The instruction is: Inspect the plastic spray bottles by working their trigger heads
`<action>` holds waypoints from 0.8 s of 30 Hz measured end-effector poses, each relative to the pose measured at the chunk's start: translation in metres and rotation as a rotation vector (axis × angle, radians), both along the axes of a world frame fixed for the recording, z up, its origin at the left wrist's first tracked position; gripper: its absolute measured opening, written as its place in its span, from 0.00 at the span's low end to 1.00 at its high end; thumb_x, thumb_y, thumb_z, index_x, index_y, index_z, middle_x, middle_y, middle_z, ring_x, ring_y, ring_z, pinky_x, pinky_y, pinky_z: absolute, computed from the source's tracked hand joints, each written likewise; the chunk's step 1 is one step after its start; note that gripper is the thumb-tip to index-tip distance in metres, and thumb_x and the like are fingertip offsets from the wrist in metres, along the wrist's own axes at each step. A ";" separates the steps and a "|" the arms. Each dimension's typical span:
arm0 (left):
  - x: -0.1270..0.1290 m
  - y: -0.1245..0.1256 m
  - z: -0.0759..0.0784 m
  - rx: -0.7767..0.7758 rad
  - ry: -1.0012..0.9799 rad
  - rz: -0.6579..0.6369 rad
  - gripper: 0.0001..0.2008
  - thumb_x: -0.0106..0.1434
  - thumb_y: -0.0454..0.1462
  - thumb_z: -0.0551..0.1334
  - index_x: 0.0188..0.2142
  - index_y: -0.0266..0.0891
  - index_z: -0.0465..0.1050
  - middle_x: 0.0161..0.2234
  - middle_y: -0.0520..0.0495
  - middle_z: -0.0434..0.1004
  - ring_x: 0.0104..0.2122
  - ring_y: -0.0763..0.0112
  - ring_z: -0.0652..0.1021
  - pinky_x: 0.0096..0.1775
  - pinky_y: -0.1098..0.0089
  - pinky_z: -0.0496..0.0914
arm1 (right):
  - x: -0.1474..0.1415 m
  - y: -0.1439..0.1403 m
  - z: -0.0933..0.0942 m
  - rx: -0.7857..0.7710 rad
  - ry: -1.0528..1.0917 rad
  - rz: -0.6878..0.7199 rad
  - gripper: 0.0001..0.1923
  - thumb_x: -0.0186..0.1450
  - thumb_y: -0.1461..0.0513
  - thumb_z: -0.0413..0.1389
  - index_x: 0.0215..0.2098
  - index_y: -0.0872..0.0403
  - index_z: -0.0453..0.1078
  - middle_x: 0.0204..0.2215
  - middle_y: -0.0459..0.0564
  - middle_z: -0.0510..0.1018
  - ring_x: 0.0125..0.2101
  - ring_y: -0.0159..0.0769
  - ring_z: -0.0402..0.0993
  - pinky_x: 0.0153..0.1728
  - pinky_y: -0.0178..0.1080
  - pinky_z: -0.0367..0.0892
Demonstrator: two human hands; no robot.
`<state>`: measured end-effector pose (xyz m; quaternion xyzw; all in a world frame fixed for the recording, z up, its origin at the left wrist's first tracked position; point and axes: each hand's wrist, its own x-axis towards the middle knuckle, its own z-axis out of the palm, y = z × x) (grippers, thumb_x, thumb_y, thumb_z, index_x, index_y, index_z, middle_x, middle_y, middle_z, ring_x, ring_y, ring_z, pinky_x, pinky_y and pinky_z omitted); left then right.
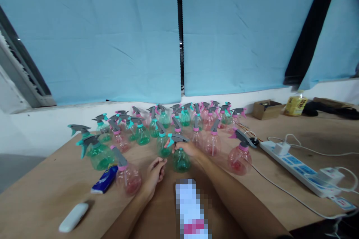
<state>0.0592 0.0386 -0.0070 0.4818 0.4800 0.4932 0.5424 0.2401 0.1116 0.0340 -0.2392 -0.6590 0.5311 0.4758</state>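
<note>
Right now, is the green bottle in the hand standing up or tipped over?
Standing up. The green spray bottle sits base-down on the table, sprayer on top, right hand gripping its neck.

One head-worn view looks forward and down across the table [56, 190]; hands close below, blue curtains [112, 37] beyond.

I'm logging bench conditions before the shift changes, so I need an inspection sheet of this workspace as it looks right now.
Surface: wooden table, bare wood in front.
Job's things: green spray bottle upright; many pink and green spray bottles standing behind it.
Clutter: blue packet, white oblong object, cardboard box, yellow bottle.
Hands: right hand has its grip around the green bottle's neck; left hand loosely curled, holding nothing, beside a pink bottle.
Cables: white power strip with plugs; white cord trailing across the table.
Surroundings: blue blinds, white sill.
</note>
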 end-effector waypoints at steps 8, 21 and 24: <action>0.001 -0.001 0.001 -0.002 0.028 -0.006 0.19 0.54 0.48 0.65 0.24 0.42 0.57 0.17 0.61 0.57 0.15 0.82 0.57 0.18 0.79 0.46 | -0.002 -0.003 0.003 0.005 0.055 0.025 0.09 0.50 0.62 0.52 0.26 0.53 0.74 0.23 0.47 0.76 0.24 0.34 0.72 0.31 0.37 0.66; 0.004 -0.003 0.003 0.004 0.066 -0.009 0.19 0.54 0.48 0.65 0.22 0.41 0.58 0.17 0.60 0.58 0.15 0.81 0.57 0.19 0.78 0.46 | 0.000 -0.004 0.006 0.017 0.005 0.042 0.11 0.51 0.62 0.53 0.31 0.52 0.76 0.24 0.46 0.77 0.25 0.35 0.73 0.32 0.38 0.65; 0.007 -0.005 0.002 0.015 0.105 -0.026 0.19 0.53 0.49 0.65 0.22 0.41 0.58 0.16 0.61 0.57 0.15 0.80 0.56 0.19 0.77 0.47 | 0.001 -0.004 0.006 0.024 -0.012 0.052 0.12 0.50 0.62 0.54 0.31 0.52 0.76 0.23 0.45 0.77 0.25 0.35 0.73 0.34 0.38 0.67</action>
